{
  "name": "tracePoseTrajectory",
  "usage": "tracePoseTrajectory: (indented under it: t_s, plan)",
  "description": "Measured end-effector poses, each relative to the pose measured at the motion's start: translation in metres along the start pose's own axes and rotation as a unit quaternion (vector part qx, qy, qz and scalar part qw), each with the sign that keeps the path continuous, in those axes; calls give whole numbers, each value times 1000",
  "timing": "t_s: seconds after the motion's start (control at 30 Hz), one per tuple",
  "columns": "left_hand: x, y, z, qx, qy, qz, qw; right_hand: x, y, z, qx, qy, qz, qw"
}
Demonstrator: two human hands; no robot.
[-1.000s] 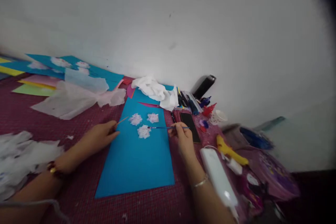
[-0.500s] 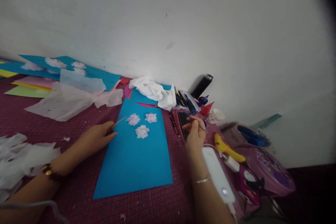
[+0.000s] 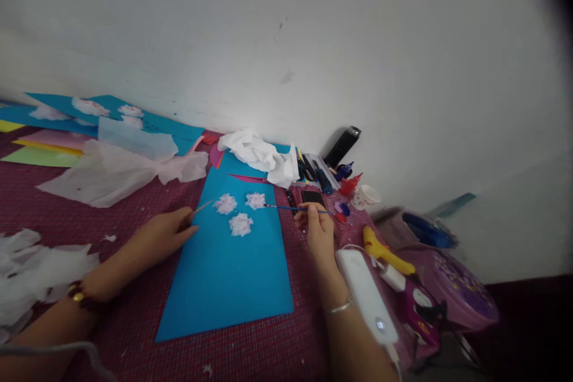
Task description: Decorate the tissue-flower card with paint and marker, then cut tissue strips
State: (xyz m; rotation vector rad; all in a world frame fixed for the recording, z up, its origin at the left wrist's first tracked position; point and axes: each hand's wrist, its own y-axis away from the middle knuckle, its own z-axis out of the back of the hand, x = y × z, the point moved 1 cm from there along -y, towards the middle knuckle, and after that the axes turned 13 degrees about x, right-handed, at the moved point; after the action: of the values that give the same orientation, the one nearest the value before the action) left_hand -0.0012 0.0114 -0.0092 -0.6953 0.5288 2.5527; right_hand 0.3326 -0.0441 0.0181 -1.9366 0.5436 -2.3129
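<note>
A blue paper sheet (image 3: 228, 268) lies on the maroon checked cloth (image 3: 250, 352) in front of me. Three white tissue tufts (image 3: 240, 224) sit near its far end. My right hand (image 3: 317, 228) pinches a thin blue paintbrush (image 3: 293, 208), whose tip points left at the far-right tuft (image 3: 255, 200). My left hand (image 3: 163, 234) rests at the sheet's left edge, fingers closed on a thin wooden stick (image 3: 202, 207) that points toward the tufts.
Crumpled white tissue (image 3: 262, 155) lies beyond the sheet, more tissue (image 3: 111, 170) and coloured papers (image 3: 40, 152) at the left. Right of the sheet: a black phone (image 3: 312, 196), paint bottles (image 3: 348, 185), a paper cup (image 3: 367, 195), a black bottle (image 3: 342, 146), a yellow glue gun (image 3: 385, 250), a white power bank (image 3: 364, 295).
My right hand had swung the brush right, toward the paints by the phone, and has now brought it back left with its tip at the tufts. The left hand has stayed put.
</note>
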Motion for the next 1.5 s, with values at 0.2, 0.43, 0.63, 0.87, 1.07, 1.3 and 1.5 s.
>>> tracePoseTrajectory:
  t_s: [0.2,0.43,0.63,0.87,1.07,1.3,1.5]
  plan:
    - [3,0,-1,-1,5,1,1000,-1,0,0,-14,-2,12,1000]
    - [3,0,-1,-11,-1,-10,1000,-1,2,1,-40,5,22,999]
    - [0,0,0,-20,3,-14,1000,3,2,-2,-41,-2,18,999]
    - [-4,2,1,-16,-2,-6,1000,-2,1,-7,7,9,-2,1000]
    - [-5,1,1,-11,-4,-6,1000,-2,2,-10,22,6,-3,1000]
    - [-3,2,1,-6,-13,-7,1000,-2,4,-12,37,5,-1,999]
    - [-2,1,0,-16,-6,-9,1000,-4,3,-11,39,-23,-13,999]
